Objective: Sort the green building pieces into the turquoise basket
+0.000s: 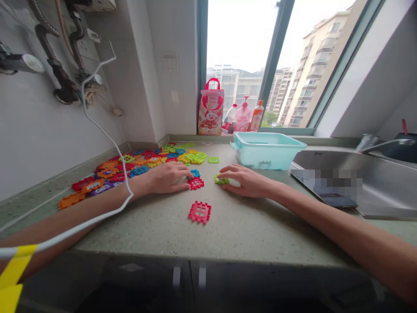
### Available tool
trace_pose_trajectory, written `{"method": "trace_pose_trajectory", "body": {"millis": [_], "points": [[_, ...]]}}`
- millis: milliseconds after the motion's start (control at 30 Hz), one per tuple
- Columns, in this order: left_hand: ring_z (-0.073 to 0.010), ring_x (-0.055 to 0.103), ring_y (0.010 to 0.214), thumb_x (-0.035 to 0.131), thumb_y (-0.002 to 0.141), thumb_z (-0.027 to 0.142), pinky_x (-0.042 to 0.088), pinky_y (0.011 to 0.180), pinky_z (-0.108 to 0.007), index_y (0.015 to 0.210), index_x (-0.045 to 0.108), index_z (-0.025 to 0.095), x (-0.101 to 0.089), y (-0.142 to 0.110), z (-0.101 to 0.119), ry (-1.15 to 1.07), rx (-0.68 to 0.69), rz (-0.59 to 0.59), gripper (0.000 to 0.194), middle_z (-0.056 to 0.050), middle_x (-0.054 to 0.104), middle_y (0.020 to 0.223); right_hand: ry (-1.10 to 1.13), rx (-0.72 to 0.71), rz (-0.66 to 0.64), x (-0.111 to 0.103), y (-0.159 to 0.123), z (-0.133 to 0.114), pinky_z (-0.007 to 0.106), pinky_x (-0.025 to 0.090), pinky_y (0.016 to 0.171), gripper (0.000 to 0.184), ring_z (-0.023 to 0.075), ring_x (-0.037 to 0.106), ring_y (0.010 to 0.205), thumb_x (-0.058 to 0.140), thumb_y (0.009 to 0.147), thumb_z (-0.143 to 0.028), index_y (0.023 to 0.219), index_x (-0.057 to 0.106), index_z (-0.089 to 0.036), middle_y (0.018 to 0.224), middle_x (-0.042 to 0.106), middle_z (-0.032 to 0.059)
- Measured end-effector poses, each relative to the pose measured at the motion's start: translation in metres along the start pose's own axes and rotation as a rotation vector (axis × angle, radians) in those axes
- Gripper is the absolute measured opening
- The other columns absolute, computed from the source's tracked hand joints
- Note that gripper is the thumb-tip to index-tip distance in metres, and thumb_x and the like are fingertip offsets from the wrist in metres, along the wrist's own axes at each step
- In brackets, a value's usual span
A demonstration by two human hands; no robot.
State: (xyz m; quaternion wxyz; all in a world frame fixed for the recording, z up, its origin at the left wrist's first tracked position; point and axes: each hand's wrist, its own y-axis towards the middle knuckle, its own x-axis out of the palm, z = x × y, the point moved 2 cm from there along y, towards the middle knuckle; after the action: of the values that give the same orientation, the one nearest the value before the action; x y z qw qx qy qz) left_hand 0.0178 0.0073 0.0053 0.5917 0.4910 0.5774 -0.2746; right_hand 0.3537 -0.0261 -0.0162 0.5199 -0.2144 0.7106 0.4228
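Observation:
My left hand [167,177] rests low over the counter, thumb and fingers closed at the left edge of a red interlocking building piece [196,183]. A blue piece [194,173] lies right behind it, near the fingertips. My right hand [243,179] has its fingers closed around a lime-green piece [221,179], which they partly hide. Nearer the front edge, a pinkish-red square piece [200,212] with a window pattern lies flat, touched by neither hand. Another green piece [213,160] lies farther back between the hands.
A heap of coloured pieces [140,163] spreads along the left wall. A turquoise tub [267,152] stands behind my right hand. On the right are a phone [335,198] and a steel sink [387,187]. A white cable [107,134] hangs across my left forearm. Bottles [243,118] line the windowsill.

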Motion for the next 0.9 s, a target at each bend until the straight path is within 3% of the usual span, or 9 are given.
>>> {"method": "trace_pose_trajectory", "body": {"millis": [67, 167, 533, 700, 900], "points": [[-0.0279, 0.075, 0.110, 0.056, 0.112, 0.051, 0.058, 0.101, -0.040, 0.131, 0.077, 0.022, 0.000, 0.000, 0.000, 0.023, -0.016, -0.009, 0.040, -0.013, 0.078, 0.121, 0.023, 0.022, -0.017, 0.001, -0.001, 0.004, 0.051, 0.056, 0.117, 0.036, 0.0313, 0.070, 0.132, 0.065, 0.109, -0.041, 0.139, 0.077, -0.026, 0.147, 0.072, 0.0146], [-0.0278, 0.075, 0.106, 0.057, 0.112, 0.054, 0.058, 0.097, -0.038, 0.131, 0.078, 0.022, -0.002, -0.001, -0.001, 0.034, -0.051, -0.018, 0.043, -0.012, 0.077, 0.118, 0.065, 0.019, -0.041, 0.002, -0.002, 0.008, 0.048, 0.058, 0.114, 0.034, 0.0300, 0.073, 0.128, 0.062, 0.110, -0.041, 0.138, 0.077, -0.026, 0.141, 0.076, 0.0127], [-0.0254, 0.071, 0.087, 0.058, 0.107, 0.062, 0.050, 0.078, -0.033, 0.105, 0.074, 0.021, -0.010, 0.001, -0.001, 0.113, -0.283, -0.104, 0.044, -0.009, 0.076, 0.096, -0.082, -0.015, -0.002, -0.004, -0.003, 0.008, 0.044, 0.063, 0.097, 0.032, 0.0291, 0.079, 0.109, 0.071, 0.103, -0.032, 0.132, 0.078, -0.022, 0.123, 0.082, 0.0123], [-0.0278, 0.071, 0.085, 0.056, 0.106, 0.065, 0.047, 0.074, -0.035, 0.100, 0.071, 0.021, -0.009, 0.000, -0.006, 0.141, -0.388, -0.131, 0.046, -0.010, 0.076, 0.094, -0.119, -0.095, 0.032, -0.007, -0.002, 0.005, 0.046, 0.063, 0.100, 0.034, 0.0286, 0.078, 0.112, 0.073, 0.101, -0.030, 0.134, 0.076, -0.024, 0.127, 0.081, 0.0110], [-0.0289, 0.072, 0.088, 0.053, 0.108, 0.063, 0.048, 0.076, -0.035, 0.101, 0.070, 0.021, -0.009, -0.002, -0.010, 0.130, -0.393, -0.151, 0.046, -0.011, 0.077, 0.097, -0.137, -0.129, 0.061, -0.009, -0.002, 0.005, 0.047, 0.062, 0.103, 0.037, 0.0281, 0.078, 0.117, 0.071, 0.102, -0.029, 0.138, 0.075, -0.025, 0.136, 0.079, 0.0114]]}}
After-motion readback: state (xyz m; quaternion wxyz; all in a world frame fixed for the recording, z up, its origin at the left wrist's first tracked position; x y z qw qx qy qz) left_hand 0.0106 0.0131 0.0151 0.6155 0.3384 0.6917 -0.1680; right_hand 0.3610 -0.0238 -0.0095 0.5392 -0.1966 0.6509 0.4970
